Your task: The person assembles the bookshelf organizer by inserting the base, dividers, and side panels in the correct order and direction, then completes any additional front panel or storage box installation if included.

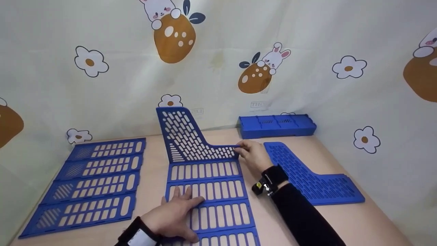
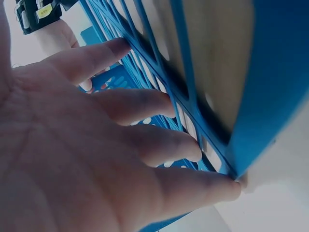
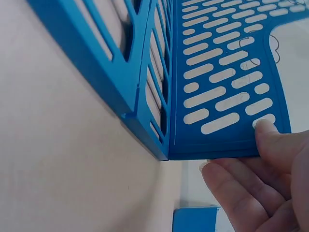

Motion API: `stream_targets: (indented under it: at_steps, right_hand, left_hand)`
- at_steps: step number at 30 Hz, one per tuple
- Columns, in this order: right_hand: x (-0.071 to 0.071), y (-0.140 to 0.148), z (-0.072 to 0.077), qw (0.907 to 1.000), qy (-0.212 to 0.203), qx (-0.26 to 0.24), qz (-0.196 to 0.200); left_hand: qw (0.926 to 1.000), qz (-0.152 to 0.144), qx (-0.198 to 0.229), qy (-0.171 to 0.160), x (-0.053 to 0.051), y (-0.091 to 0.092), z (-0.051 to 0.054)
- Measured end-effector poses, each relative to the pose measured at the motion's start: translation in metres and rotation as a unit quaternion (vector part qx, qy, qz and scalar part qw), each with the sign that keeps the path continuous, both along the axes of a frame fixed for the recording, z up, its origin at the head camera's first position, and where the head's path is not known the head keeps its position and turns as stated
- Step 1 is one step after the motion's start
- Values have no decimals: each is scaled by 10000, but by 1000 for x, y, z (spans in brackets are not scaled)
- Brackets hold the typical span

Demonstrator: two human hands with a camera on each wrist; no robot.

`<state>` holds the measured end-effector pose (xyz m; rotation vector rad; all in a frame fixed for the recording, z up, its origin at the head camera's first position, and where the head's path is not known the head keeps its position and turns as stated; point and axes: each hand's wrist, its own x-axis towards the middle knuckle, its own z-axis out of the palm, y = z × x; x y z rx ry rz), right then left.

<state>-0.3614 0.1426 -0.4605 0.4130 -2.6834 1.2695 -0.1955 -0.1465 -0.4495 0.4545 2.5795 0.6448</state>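
Note:
A blue perforated side panel (image 1: pixel 186 141) with an L-shaped outline stands upright at the far end of a flat slotted blue panel (image 1: pixel 205 171). By its right end, my right hand (image 1: pixel 254 155) pinches the side panel between thumb and fingers; the right wrist view shows the thumb on one face of the perforated panel (image 3: pixel 219 87), whose lower edge meets the slotted panel (image 3: pixel 133 82). My left hand (image 1: pixel 174 213) lies spread over the left part of the slotted panel, fingers extended. In the left wrist view, its fingertips (image 2: pixel 164 104) touch the slotted panel's bars.
Left of the slotted panel lies another flat blue panel set (image 1: pixel 99 186) with slots. A second perforated side panel (image 1: pixel 317 181) lies flat at the right, under my right forearm. A long blue piece (image 1: pixel 278 128) sits at the back right, near the patterned curtain (image 1: pixel 218 65).

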Motion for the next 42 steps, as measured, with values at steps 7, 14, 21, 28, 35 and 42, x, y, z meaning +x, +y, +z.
stream_targets:
  at_steps: [7,14,21,28,35,42]
  right_hand:
    - [6,50,11,9988,-137,406,-221]
    - [17,154,17,9854,-124,1561,-670]
    - [15,212,9,9603,-1283,2397,-627]
    - [7,212,11,9541,-1277,2683,-377]
    - [9,207,25,9518,-1251,2716,-675]
    - [3,199,39,9863,-1064,1263,-47]
  left_hand:
    - [9995,117,278,64,-2,7,-10]
    - [9987,417,232,191,-5,6,-10]
    - [9984,508,129,197,-5,-1,-9]
    - [9981,559,201,159,-4,-4,-11]
    - [9986,495,40,159,-5,-1,-7]
    - [9985,308,-71,453,-2,3,-2]
